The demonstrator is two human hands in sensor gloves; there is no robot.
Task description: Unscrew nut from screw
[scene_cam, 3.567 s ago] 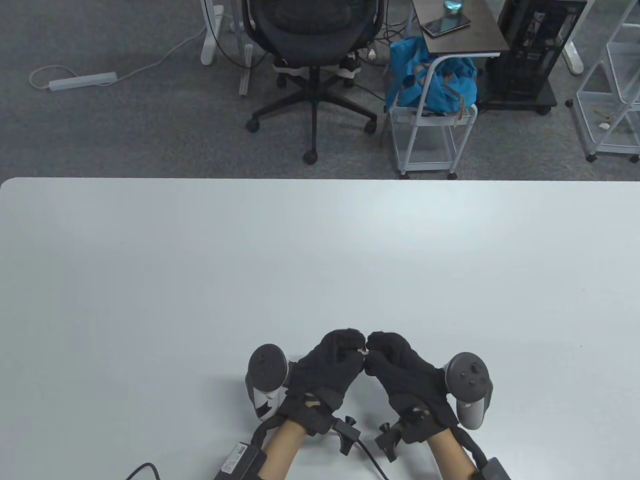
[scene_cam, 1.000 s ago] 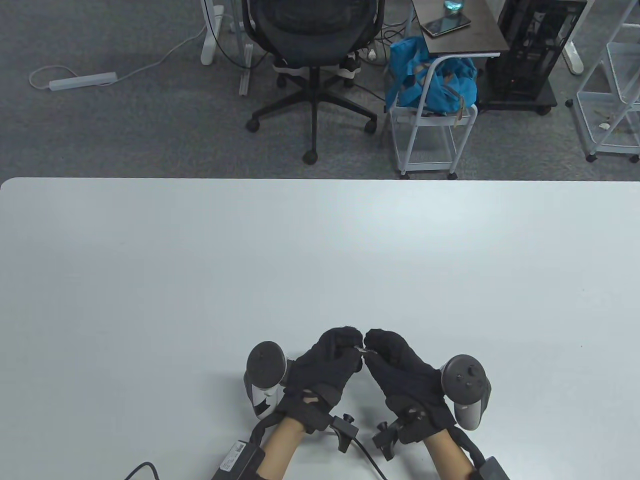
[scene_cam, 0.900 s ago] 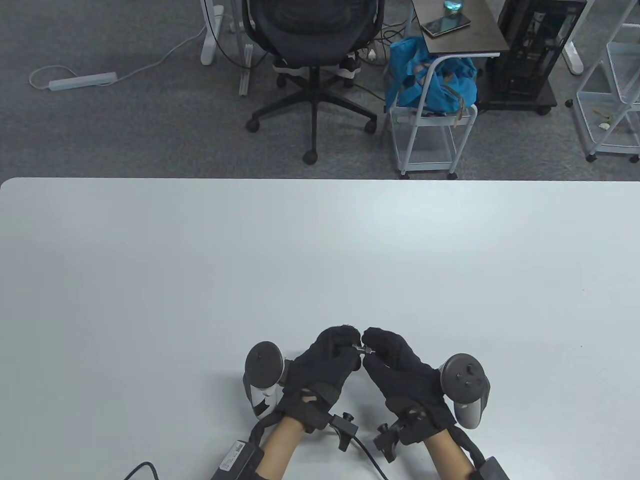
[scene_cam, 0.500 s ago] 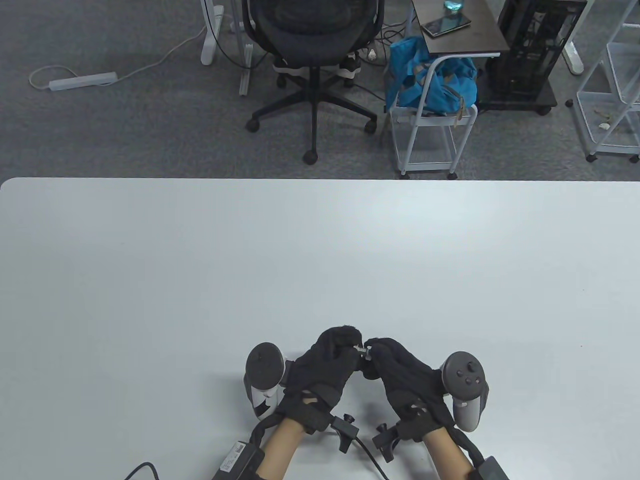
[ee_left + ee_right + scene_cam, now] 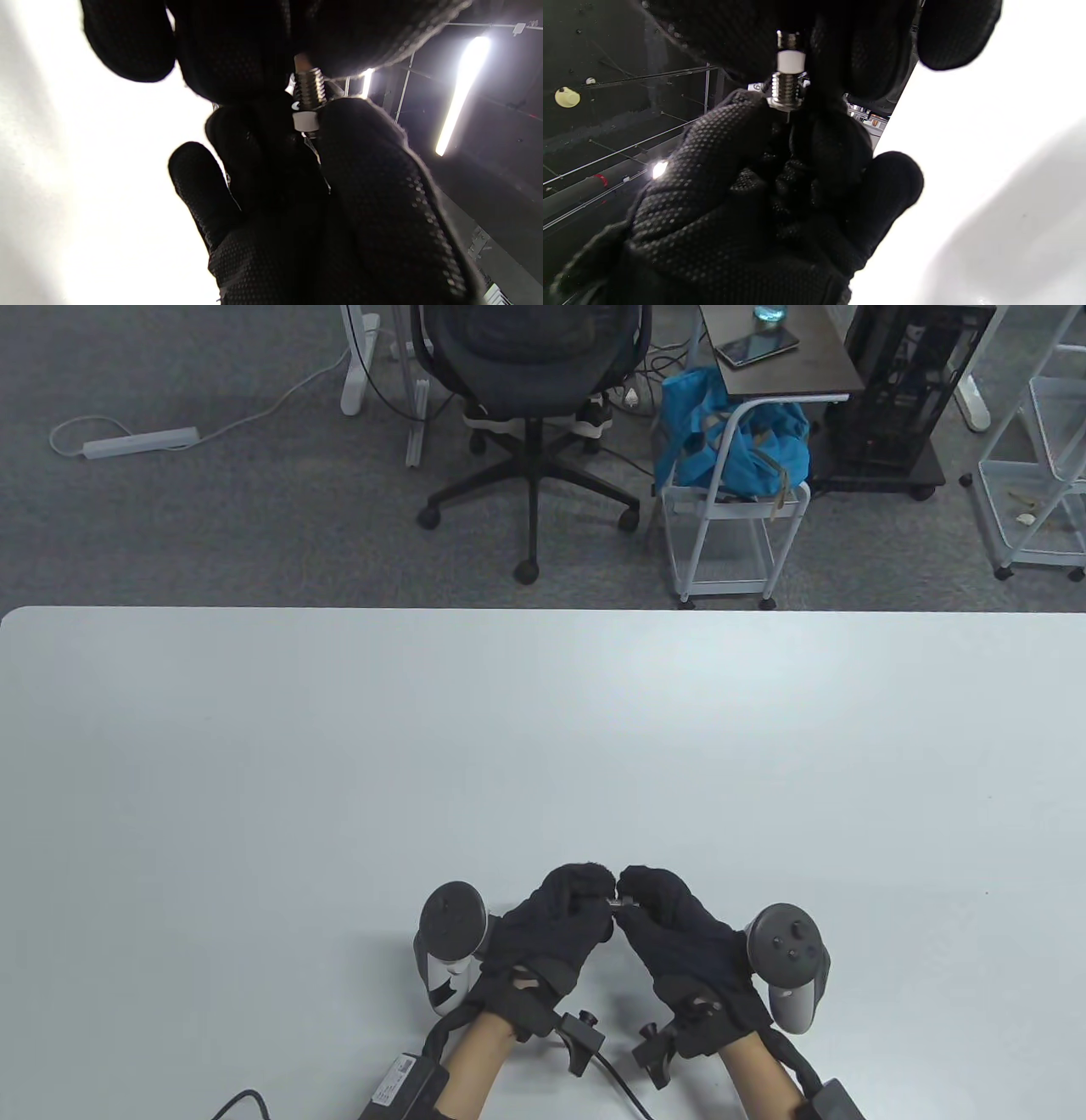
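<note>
Low in the table view, my two gloved hands meet fingertip to fingertip above the white table (image 5: pixel 543 746). Between them is a small metal screw (image 5: pixel 614 903). My left hand (image 5: pixel 601 897) grips the screw's head end. In the left wrist view its threaded shaft (image 5: pixel 309 87) runs down from my left fingers (image 5: pixel 237 55) into a white nut (image 5: pixel 305 121). My right hand (image 5: pixel 629 899) pinches that nut between thumb and finger (image 5: pixel 360 140). The right wrist view shows the nut (image 5: pixel 790 61) at my right fingertips and the shaft (image 5: pixel 785 90) in my left fingers (image 5: pixel 729 127). The screw head is hidden.
Beyond the table's far edge stand an office chair (image 5: pixel 530 381), a white cart with a blue bag (image 5: pixel 730 449) and a white rack (image 5: pixel 1039 458). Cables (image 5: pixel 237 1103) trail from my wrists at the near edge.
My right hand has rolled back to the right around the nut after leaning over it half a second ago. My left hand has stayed almost still, holding the screw.
</note>
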